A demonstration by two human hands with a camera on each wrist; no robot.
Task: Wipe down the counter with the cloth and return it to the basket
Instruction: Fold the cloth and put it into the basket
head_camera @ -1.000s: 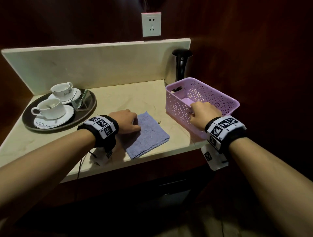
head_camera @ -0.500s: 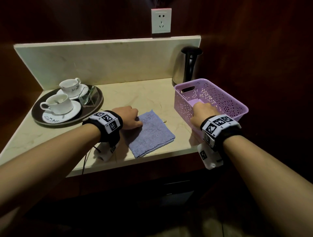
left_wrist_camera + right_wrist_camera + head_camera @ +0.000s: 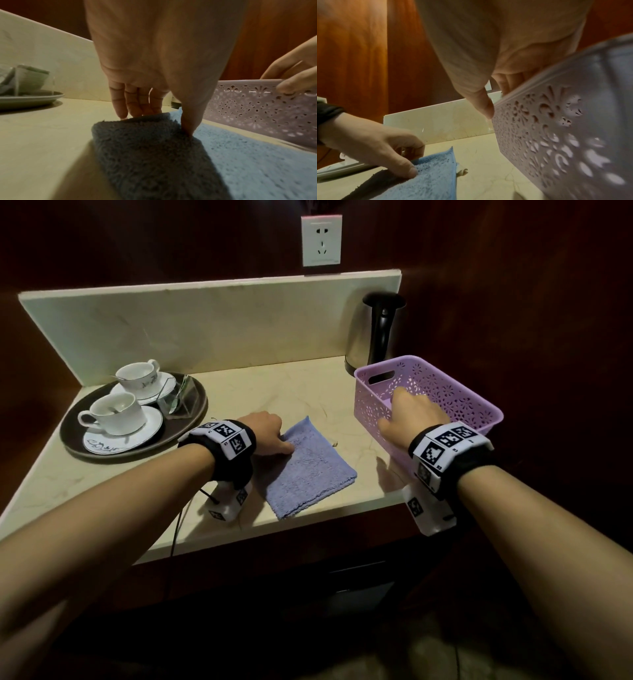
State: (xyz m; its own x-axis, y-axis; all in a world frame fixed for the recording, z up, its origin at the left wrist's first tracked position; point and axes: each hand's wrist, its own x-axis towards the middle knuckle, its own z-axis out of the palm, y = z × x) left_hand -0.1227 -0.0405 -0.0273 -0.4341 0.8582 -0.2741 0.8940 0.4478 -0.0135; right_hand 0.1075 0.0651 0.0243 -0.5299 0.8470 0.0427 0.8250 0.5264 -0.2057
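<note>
Left hand [image 3: 265, 433] grip: thumb and fingers pinch the near-left edge of the blue cloth [image 3: 306, 465], which lies flat on the table [image 3: 301, 392] just beside the basket [image 3: 479, 409]. Right hand [image 3: 412, 414] fingers are hooked over the basket's near rim, thumb on the outer wall. Compared with a second ago the right hand sits further over the rim; cloth and left hand unchanged. Judgement: basket is being steadied, cloth about to go in or start wiping. Tray [image 3: 191, 419] with cups [image 3: 116, 412] at left, kettle [image 3: 375, 333] behind.
</note>
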